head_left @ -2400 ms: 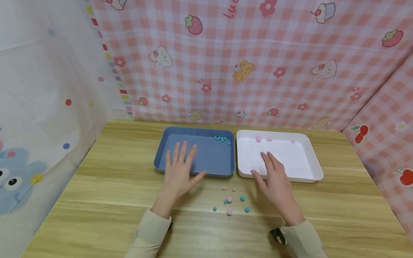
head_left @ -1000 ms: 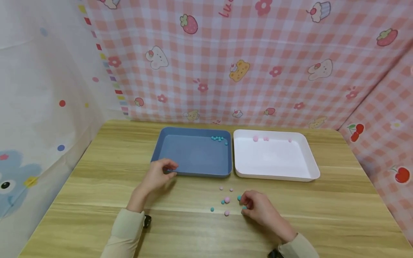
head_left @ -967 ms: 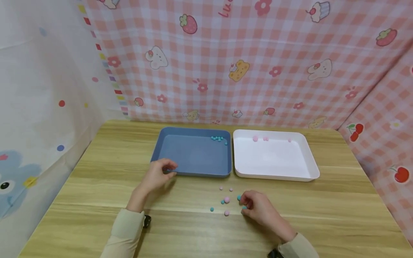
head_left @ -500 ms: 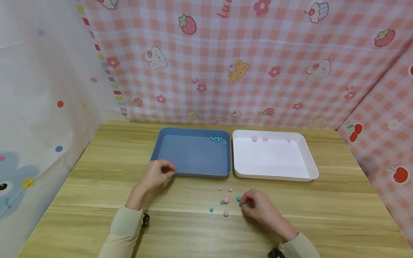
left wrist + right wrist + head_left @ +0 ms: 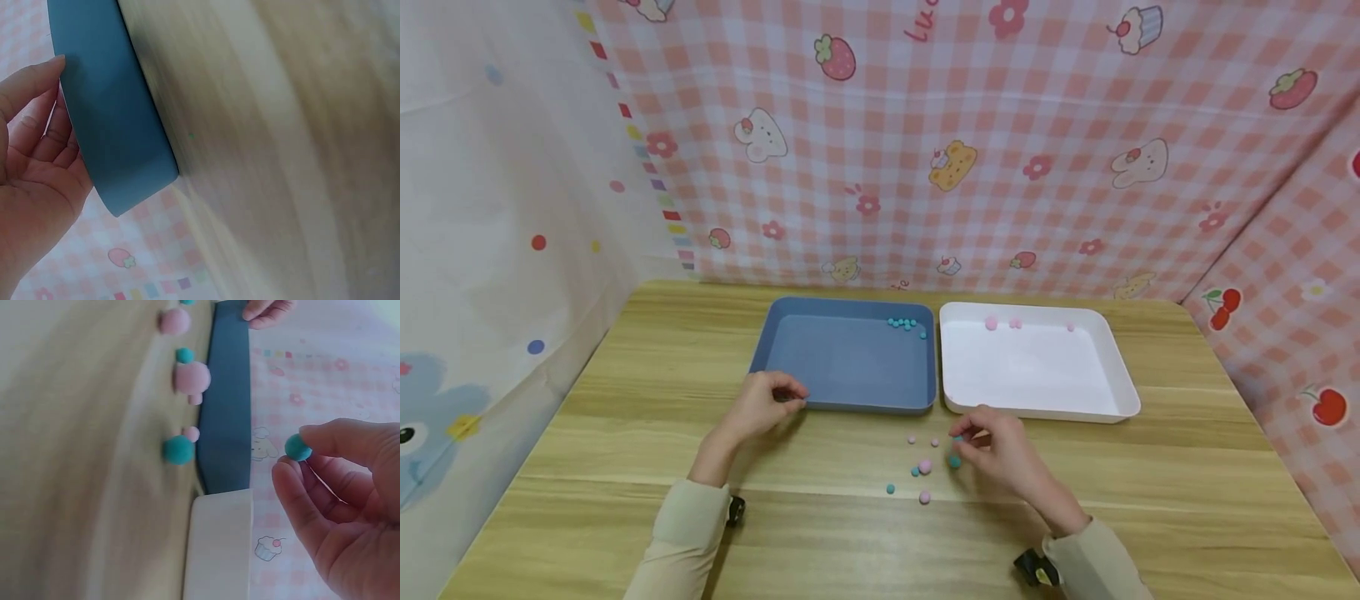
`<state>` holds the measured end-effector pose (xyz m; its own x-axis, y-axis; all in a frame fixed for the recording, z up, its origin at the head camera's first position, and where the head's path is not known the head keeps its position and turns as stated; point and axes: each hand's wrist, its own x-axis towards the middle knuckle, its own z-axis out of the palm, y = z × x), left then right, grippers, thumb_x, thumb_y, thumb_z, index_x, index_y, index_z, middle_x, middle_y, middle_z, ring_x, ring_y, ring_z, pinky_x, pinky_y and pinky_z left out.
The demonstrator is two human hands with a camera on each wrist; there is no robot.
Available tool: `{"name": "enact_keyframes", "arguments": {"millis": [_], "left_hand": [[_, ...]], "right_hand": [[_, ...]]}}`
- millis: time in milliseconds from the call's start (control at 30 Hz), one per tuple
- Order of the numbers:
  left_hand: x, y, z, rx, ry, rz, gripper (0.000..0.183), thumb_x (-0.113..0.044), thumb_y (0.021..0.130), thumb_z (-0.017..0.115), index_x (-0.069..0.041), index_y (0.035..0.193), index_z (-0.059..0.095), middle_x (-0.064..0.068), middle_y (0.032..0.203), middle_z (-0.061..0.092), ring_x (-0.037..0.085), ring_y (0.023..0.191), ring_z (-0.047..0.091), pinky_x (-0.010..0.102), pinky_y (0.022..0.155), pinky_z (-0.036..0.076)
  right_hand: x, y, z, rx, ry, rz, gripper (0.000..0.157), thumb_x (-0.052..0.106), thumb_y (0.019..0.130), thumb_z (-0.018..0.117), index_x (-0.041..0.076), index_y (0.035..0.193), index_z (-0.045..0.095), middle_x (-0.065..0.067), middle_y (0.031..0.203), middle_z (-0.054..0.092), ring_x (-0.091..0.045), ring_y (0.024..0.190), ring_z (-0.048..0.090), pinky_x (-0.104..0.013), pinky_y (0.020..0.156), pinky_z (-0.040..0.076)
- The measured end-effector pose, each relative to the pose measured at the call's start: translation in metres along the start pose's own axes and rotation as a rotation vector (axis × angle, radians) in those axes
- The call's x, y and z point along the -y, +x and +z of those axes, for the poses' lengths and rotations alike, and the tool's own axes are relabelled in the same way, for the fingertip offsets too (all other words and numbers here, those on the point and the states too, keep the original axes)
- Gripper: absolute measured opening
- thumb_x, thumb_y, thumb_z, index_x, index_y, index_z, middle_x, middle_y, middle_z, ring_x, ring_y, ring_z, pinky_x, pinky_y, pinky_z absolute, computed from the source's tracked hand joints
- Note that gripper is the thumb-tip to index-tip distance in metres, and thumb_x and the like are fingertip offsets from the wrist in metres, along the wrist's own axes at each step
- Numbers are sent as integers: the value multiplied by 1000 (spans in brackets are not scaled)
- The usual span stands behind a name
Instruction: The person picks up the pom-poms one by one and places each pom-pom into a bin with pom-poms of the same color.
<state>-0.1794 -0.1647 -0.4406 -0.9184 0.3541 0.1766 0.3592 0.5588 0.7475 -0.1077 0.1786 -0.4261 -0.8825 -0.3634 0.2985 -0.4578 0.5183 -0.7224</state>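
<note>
In the head view, my right hand [image 5: 1000, 450] hovers over the table just in front of the white tray [image 5: 1037, 412]. Between thumb and fingertips it pinches a small teal ball [image 5: 298, 447], well seen in the right wrist view. Below those fingers lies another teal ball [image 5: 954, 462]. Pink balls, among them a larger one [image 5: 925, 467], and smaller teal ones [image 5: 891, 488] are scattered to its left. My left hand [image 5: 762, 406] grips the front rim of the blue tray [image 5: 119, 119] near its left corner, fingers on the inner side, thumb at the rim.
Several tiny teal balls [image 5: 907, 323] sit in the blue tray's back right corner. A few pink balls [image 5: 991, 323] lie along the white tray's back wall. The trays stand side by side on the wooden table [image 5: 820, 533]; patterned cloth [image 5: 880, 150] hangs behind.
Both hands were spread over the trays first. The left then took the blue tray's rim; the right took a teal ball from the table, lifting it toward the white tray.
</note>
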Motion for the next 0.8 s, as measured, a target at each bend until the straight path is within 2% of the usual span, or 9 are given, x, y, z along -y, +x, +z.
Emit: {"name": "enact_keyframes", "arguments": {"millis": [333, 667, 800], "left_hand": [[2, 1, -1, 6, -26, -3, 4, 7, 76, 70, 6, 80, 69, 11, 76, 68, 17, 69, 61, 22, 62, 50], [3, 1, -1, 13, -32, -22, 5, 7, 76, 69, 5, 80, 70, 11, 76, 68, 14, 69, 61, 22, 62, 50], [2, 1, -2, 19, -30, -29, 4, 5, 76, 70, 6, 80, 69, 9, 76, 68, 15, 69, 61, 22, 62, 50]], "right_hand": [[4, 23, 2, -99, 25, 22, 13, -10, 76, 70, 0, 84, 67, -6, 83, 64, -15, 72, 61, -24, 63, 54], [9, 46, 8, -123, 90, 11, 10, -8, 78, 69, -1, 85, 66, -9, 85, 64, -24, 76, 63, -29, 65, 55], [10, 57, 13, -146, 101, 13, 10, -7, 78, 70, -1, 85, 67, -10, 84, 64, -23, 75, 62, -29, 66, 55]]}}
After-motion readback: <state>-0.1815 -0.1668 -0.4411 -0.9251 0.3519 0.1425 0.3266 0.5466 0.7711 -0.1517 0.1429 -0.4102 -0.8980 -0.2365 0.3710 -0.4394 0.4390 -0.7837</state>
